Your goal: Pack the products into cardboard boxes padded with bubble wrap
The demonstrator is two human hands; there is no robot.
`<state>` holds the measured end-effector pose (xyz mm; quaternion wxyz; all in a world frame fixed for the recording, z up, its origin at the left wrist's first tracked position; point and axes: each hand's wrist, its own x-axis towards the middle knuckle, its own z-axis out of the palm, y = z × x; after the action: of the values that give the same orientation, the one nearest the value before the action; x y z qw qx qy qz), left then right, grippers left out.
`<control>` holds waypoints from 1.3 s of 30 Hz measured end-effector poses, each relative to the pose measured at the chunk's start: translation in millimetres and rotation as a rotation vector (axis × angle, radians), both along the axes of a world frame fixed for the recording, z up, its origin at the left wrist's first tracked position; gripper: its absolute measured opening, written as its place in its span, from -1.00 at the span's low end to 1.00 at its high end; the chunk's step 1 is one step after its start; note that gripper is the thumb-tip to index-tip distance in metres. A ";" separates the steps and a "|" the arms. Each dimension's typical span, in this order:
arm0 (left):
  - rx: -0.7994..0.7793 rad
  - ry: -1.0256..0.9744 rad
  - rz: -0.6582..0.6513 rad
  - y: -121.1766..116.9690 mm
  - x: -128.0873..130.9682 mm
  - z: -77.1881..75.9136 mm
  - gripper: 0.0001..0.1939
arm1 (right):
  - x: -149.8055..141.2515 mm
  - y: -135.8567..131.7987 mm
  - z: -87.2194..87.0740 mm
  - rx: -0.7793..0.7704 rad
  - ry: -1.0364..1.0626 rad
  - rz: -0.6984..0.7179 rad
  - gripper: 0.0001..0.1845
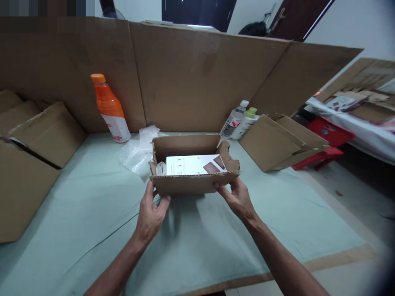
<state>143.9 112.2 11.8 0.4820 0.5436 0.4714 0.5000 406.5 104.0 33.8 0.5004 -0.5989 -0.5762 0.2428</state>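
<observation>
An open cardboard box [185, 186] is held a little above the pale green cloth, between my two hands. My left hand [151, 211] grips its near left corner, thumb on the front wall and fingers at the side. At the near right corner, my right hand [239, 199] has its thumb on the front and its fingers curled around the side. Inside lies a white printed carton [188, 165] with dark brown pictures at its right end. A clear, rolled plastic piece [161, 169] sits left of the carton. The bottom of the box is hidden.
Behind the box lies bubble wrap [135, 154], near an orange bottle [112, 109]. A clear bottle [235, 120] and a green-capped bottle [246, 124] stand back right, beside a cardboard box [271, 142]. More cardboard [27, 189] stands left. A tall cardboard screen [191, 78] closes the back.
</observation>
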 end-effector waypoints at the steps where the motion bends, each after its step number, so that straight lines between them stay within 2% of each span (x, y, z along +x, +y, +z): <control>1: -0.021 0.005 0.016 -9.8 -3.7 -0.5 -0.36 | -2.6 -3.5 0.4 0.000 -0.008 0.010 -0.37; 5: -0.097 0.073 0.154 -47.6 -33.2 -4.2 -0.33 | -30.7 -3.2 -0.4 0.026 -0.001 0.089 -0.41; 9: -0.134 0.111 0.398 -84.3 -77.9 -13.1 -0.31 | -79.1 4.5 -4.3 0.059 -0.009 0.336 -0.39; 12: -0.147 0.155 0.516 -102.1 -105.7 -16.7 -0.28 | -112.8 12.8 -5.2 0.088 -0.002 0.469 -0.38; 15: -0.123 0.178 0.569 -99.5 -112.1 -8.9 -0.29 | -125.3 21.6 -4.1 0.077 0.008 0.521 -0.39; 17: -0.096 0.165 0.550 -87.1 -103.0 -0.2 -0.33 | -117.9 23.3 -4.5 0.058 0.020 0.469 -0.41; 19: -0.065 0.147 0.483 -72.2 -88.2 5.7 -0.34 | -101.3 19.1 -6.6 0.034 0.036 0.359 -0.41; 22: -0.032 0.149 0.367 -60.3 -70.9 3.0 -0.30 | -75.7 5.0 -10.9 0.016 0.050 0.195 -0.41; 25: -0.051 0.170 0.327 -69.2 -76.6 -7.3 -0.35 | -78.4 -7.0 -12.5 0.010 0.012 0.147 -0.43; 28: -0.103 0.190 0.470 -83.7 -109.1 -7.7 -0.39 | -119.6 -2.3 -8.6 0.014 -0.038 0.298 -0.42; 32: -0.061 0.245 0.713 -85.9 -152.0 12.5 -0.37 | -177.2 25.4 -0.4 0.047 -0.020 0.527 -0.32; 35: -0.064 0.281 0.744 -85.1 -155.9 17.7 -0.40 | -188.6 43.4 -2.1 -0.021 -0.015 0.565 -0.34; 39: -0.059 0.222 0.706 -93.6 -137.4 1.8 -0.36 | -188.5 71.4 -11.4 -0.048 -0.020 0.661 -0.28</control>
<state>6.5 18.6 13.5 0.2414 0.3843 0.6935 0.5596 218.0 175.4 22.4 0.3747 -0.3936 -0.7382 0.3996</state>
